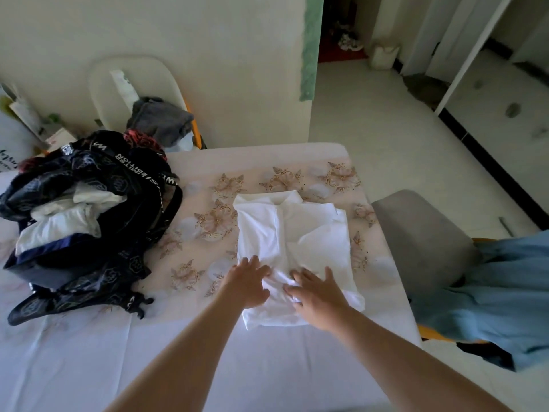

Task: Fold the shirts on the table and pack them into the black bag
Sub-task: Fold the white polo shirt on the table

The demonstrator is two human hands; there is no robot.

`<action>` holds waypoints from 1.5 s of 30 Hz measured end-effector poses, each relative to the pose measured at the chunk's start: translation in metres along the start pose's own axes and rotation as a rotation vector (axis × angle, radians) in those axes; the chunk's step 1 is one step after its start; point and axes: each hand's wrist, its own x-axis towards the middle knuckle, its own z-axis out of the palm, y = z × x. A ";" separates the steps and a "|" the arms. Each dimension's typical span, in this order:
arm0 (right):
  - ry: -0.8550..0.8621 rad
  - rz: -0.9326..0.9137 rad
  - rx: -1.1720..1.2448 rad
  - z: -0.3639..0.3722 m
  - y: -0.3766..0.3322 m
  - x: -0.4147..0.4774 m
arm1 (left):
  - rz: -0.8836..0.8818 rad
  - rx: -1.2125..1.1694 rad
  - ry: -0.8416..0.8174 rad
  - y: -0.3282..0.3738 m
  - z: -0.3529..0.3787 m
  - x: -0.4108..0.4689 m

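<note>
White shirt [292,242], partly folded, lies on the counter [208,352] beside the black bag [98,233]. Left hand [248,285] and right hand [319,298] press flat on its near end, fingers spread. Probably light, limp and easily creased; best taken at the near corners.

- A pale tablecloth [225,185] printed with gold-outlined flowers was spread out at the centre.
- A grey upholstered chair [421,242] was set at the right, and a light blue garment [490,298] was draped over its near side.
- A white chair [118,93] was placed against the far wall, with a crumpled grey garment [162,118] heaped on its seat.
- A green cloth [310,49] was hung at the wall corner.
- A white plastic jug [383,56] was stood on the pale floor [386,120] beyond.
</note>
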 end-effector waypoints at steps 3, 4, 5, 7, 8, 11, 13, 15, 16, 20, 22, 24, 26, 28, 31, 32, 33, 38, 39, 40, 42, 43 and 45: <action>-0.124 -0.038 -0.198 -0.012 0.015 0.006 | -0.020 -0.024 -0.111 0.012 -0.016 -0.001; -0.132 -0.055 -0.220 -0.020 0.017 0.008 | -0.019 -0.022 -0.156 0.016 -0.020 0.000; -0.104 -0.068 -0.229 -0.025 0.020 0.010 | -0.004 -0.033 -0.217 0.021 -0.022 0.000; -0.059 -0.035 -0.309 -0.035 0.027 0.013 | 0.032 -0.155 -0.399 0.031 -0.026 -0.002; -0.041 -0.012 -0.304 -0.039 0.029 0.012 | 0.051 -0.282 -0.496 0.035 -0.027 -0.002; 0.059 -0.020 -0.244 -0.039 0.022 0.003 | 0.126 -0.540 -0.298 0.035 -0.019 0.000; 0.161 0.023 -0.135 -0.025 0.012 -0.002 | 0.090 -0.382 0.217 0.023 -0.007 0.005; 0.175 0.126 -0.013 -0.014 0.005 -0.005 | 0.102 -0.213 0.388 0.005 0.011 0.007; 0.178 0.144 -0.014 -0.009 0.007 -0.006 | 0.099 -0.207 0.339 -0.001 0.018 0.006; 0.201 0.137 -0.038 -0.009 0.026 0.001 | 0.097 -0.203 0.260 -0.027 0.036 0.005; 0.273 0.150 -0.047 -0.024 0.029 0.015 | 0.103 -0.270 0.303 -0.033 0.029 0.012; 0.308 0.125 -0.060 -0.037 0.030 0.036 | 0.106 -0.324 0.392 -0.038 0.018 0.026; 0.291 0.087 -0.056 -0.047 0.029 0.062 | 0.114 -0.317 0.489 -0.045 0.005 0.044; 0.190 0.061 0.019 -0.050 0.028 0.087 | 0.099 -0.273 0.399 -0.054 -0.008 0.060; -0.007 0.145 0.110 -0.036 0.039 0.106 | 0.044 -0.106 0.114 -0.075 -0.015 0.077; -0.041 0.180 0.101 -0.029 0.046 0.107 | 0.029 -0.083 0.093 -0.083 -0.015 0.081; -0.039 0.201 0.083 -0.023 0.054 0.106 | 0.018 -0.081 0.131 -0.090 -0.015 0.085; 0.216 0.160 0.058 -0.027 0.070 0.123 | 0.051 -0.205 0.417 -0.113 -0.021 0.109; 0.219 0.154 0.045 -0.033 0.071 0.129 | 0.059 -0.239 0.384 -0.116 -0.022 0.112; 0.200 0.152 0.031 -0.038 0.072 0.132 | 0.062 -0.249 0.343 -0.116 -0.024 0.113; 0.128 0.184 -0.028 -0.046 0.073 0.136 | 0.045 -0.271 0.253 -0.115 -0.030 0.113; 0.093 0.211 -0.079 -0.051 0.072 0.138 | 0.026 -0.274 0.215 -0.113 -0.035 0.112; 0.034 0.208 -0.176 -0.063 0.068 0.137 | 0.013 -0.216 0.160 -0.109 -0.046 0.106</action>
